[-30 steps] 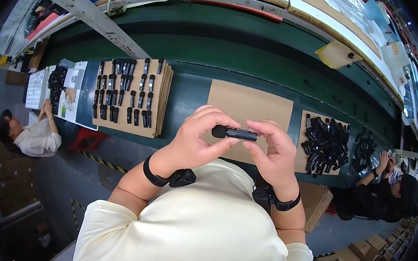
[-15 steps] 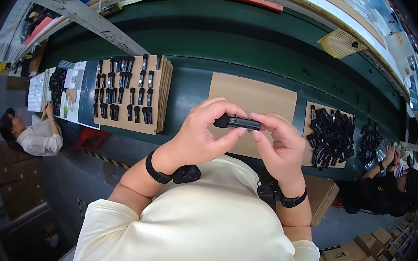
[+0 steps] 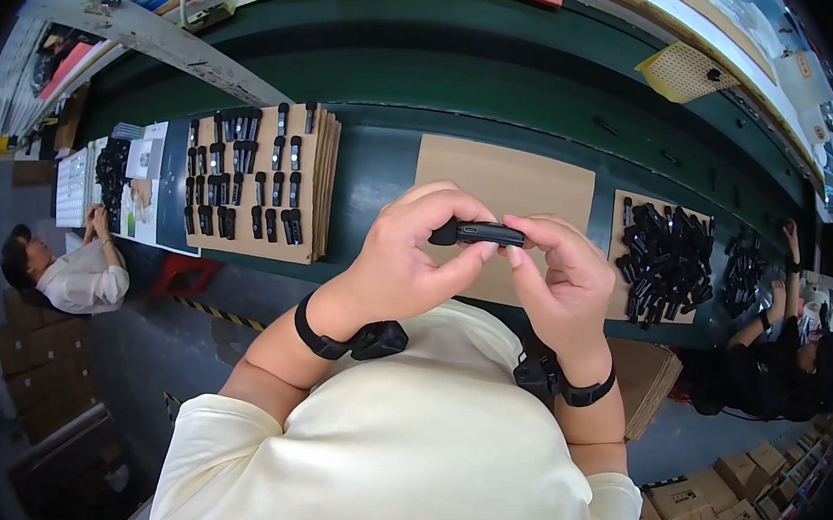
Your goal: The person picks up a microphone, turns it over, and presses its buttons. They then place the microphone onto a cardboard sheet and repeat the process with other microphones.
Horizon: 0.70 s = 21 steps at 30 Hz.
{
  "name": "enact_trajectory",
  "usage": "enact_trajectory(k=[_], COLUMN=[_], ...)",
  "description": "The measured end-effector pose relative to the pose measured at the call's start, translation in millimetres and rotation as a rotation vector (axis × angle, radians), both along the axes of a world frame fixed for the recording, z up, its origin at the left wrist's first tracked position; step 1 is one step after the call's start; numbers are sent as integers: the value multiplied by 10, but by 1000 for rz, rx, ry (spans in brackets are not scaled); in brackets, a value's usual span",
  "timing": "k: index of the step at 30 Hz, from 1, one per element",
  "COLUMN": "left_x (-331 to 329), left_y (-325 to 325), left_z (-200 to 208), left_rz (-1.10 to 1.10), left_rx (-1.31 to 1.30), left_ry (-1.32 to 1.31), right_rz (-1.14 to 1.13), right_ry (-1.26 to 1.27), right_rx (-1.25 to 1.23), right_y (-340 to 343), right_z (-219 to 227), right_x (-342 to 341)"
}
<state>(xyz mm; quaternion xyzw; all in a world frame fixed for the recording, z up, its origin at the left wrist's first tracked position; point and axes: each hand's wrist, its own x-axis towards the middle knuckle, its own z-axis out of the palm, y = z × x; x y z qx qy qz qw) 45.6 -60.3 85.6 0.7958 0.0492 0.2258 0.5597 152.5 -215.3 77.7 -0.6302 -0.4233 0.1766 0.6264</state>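
We hold a black microphone (image 3: 491, 234) between left grip (image 3: 407, 257) and right grip (image 3: 568, 281), both pinching its slim body, apparently to leave the side slot (image 3: 480, 230) visible, with microphone rows (image 3: 217, 158) left of the grips and a loose pile (image 3: 665, 264) right.

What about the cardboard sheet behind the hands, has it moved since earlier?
No; the cardboard sheet keeps its gap from the cardboard stack to its left.

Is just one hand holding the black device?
No, the left hand and the right hand both grip the device, one at each end.
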Motion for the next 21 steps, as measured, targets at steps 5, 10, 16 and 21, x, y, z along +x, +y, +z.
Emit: enact_trajectory(k=[5,10,16,21], left_x=[36,3,-57,19], left_y=[64,270,472,855], left_z=[-103,-460,-968,-1692], left_rz=[11,-17,119,236], left_rx=[-52,-566,-846,-339], left_ry=[21,158,321,450], right_rz=[-9,-8,87,39], right_ry=[-30,-326,-446,-455], right_rx=[-9,-61,-171,-606], right_y=[63,132,272,229], right_z=[-30,-154,-663,-1440], right_x=[63,146,124,318])
